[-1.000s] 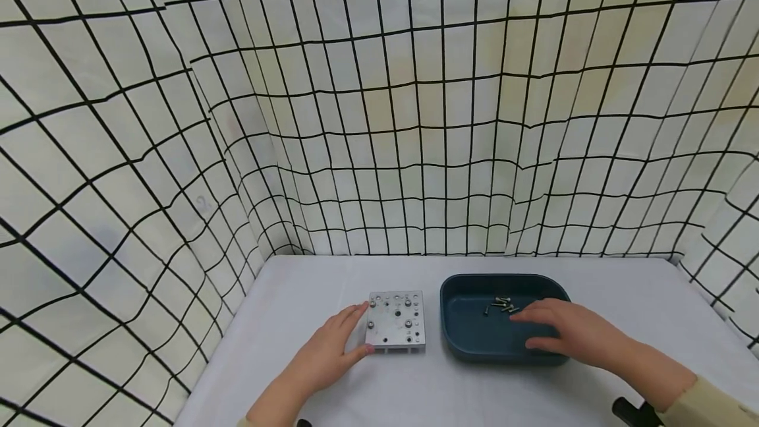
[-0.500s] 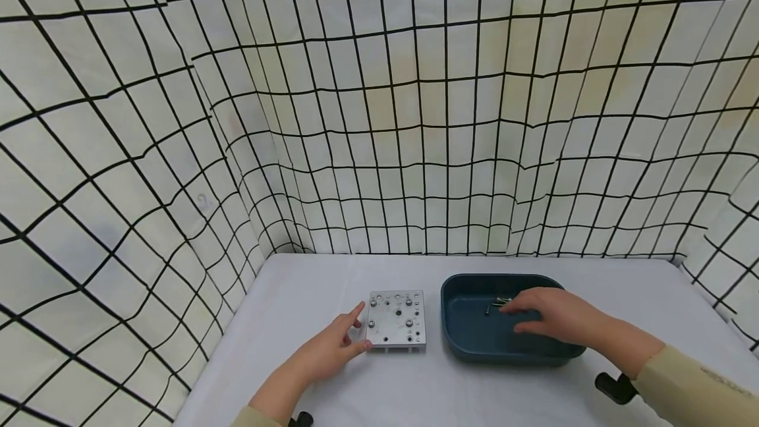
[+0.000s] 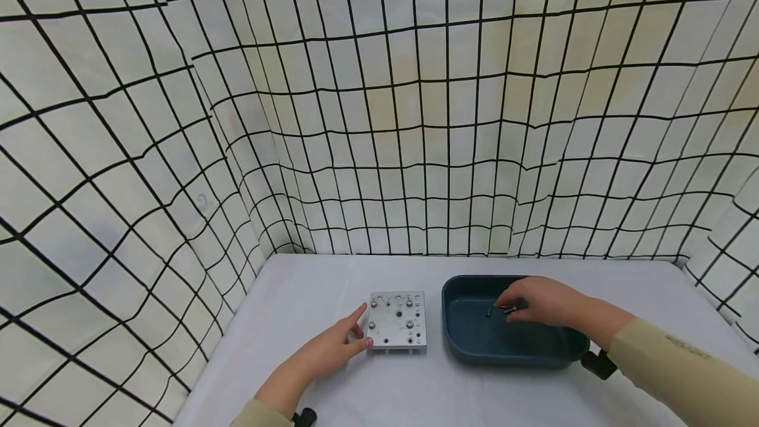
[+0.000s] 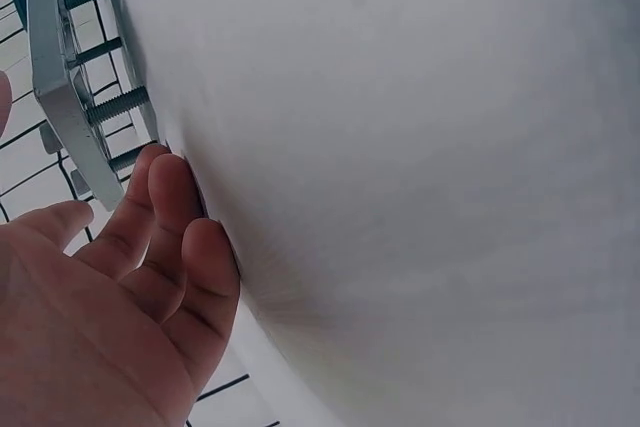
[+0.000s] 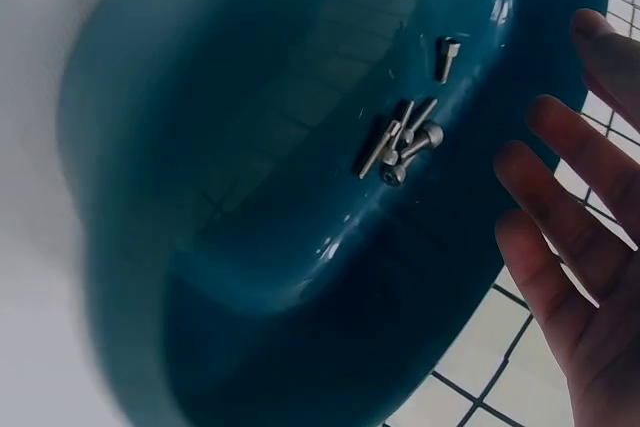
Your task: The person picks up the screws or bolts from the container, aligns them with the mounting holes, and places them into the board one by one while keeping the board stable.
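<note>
A square silver metal plate (image 3: 388,331) with holes and several screw heads on top lies on the white table. In the left wrist view, screw shanks (image 4: 118,104) jut from the plate's underside. My left hand (image 3: 329,351) is at the plate's left side, index finger and thumb at its edge, the other fingertips resting on the tablecloth. My right hand (image 3: 548,302) is inside the dark teal tray (image 3: 510,358), over a small group of silver socket-head screws (image 5: 402,142). In the right wrist view, its fingers (image 5: 565,197) are spread apart from the screws, with nothing held.
The white-covered table (image 3: 338,275) stretches around plate and tray. White walls with a black grid (image 3: 415,150) enclose the back and sides. Black wrist cameras (image 3: 599,364) sit below the forearms. One screw (image 5: 447,59) lies apart from the group.
My right hand has moved left and farther into the tray, with its fingers bending down toward the screws. My left hand has stayed beside the plate, with only a slight shift.
</note>
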A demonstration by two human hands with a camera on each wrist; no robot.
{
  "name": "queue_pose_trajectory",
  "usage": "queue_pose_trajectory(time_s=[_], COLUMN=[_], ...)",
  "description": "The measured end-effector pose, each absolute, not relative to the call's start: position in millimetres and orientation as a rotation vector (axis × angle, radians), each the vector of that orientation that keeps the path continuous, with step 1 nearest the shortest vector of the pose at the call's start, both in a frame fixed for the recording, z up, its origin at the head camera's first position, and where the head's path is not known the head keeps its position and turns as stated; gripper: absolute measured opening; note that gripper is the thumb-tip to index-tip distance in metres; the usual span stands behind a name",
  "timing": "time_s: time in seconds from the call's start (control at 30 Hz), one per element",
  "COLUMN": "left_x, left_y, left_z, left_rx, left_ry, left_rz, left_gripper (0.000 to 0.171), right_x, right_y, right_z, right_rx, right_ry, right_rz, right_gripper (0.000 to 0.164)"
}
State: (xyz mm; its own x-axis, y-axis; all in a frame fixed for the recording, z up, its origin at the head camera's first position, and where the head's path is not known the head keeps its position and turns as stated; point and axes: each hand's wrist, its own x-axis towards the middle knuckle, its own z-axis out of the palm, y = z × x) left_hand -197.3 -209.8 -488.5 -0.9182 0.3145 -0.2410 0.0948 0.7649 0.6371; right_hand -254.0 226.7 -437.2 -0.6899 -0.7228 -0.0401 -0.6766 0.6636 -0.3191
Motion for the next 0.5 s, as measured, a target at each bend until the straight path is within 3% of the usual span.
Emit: queue_pose_trajectory(time_s=[0.5], left_x=[-199.7], left_y=[-211.3], left_z=[-490.8], left_rx=[0.309], left_ry=[2.631], left_rz=[0.896], left_gripper=[0.082], right_x=[-285.1], right_y=[209.1], right_z=[-450.6], right_rx=[-1.178], right_ry=[2.665], right_rz=[-0.273], right_gripper=[0.024])
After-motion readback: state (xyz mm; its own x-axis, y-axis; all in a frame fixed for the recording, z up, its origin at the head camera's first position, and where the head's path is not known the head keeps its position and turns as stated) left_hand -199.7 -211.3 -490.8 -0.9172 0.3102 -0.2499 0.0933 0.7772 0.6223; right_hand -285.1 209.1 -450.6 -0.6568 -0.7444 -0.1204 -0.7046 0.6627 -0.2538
